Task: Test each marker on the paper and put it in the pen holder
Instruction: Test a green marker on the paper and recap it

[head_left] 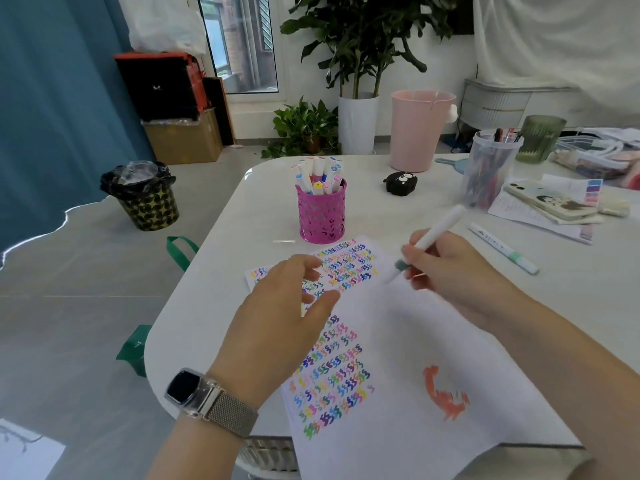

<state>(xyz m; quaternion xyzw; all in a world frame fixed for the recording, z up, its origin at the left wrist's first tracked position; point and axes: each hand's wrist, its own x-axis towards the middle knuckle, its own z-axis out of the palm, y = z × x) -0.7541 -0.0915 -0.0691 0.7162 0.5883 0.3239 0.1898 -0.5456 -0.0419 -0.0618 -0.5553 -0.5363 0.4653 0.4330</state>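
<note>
I hold a white marker [429,240] in my right hand [453,271], fingers clamped around its lower barrel, its body slanting up and away from me and blurred. Its tip points down over the paper [408,341], just beside the upper block of coloured squiggles; whether the tip touches the sheet I cannot tell. My left hand [277,317] holds nothing; its fingers are spread and loosely curled above the paper's left part, covering some of the squiggles, and I cannot tell whether they press on the sheet. A watch [194,393] with a mesh band sits on that wrist.

Beyond the paper's far edge stands the pink pen holder [321,214], upright, with a cluster of white markers [317,174] standing in it, coloured caps up. To the right of the paper a second white marker with a green band [502,249] lies flat on the table [249,216], apart from my right hand. An orange scrawl [445,393] marks the paper's near right part.

Farther right of the holder are a small black case [400,183], a clear cup of pens [490,168], and a phone [550,200] lying on loose sheets. A pink bin [420,128] stands behind the table.
</note>
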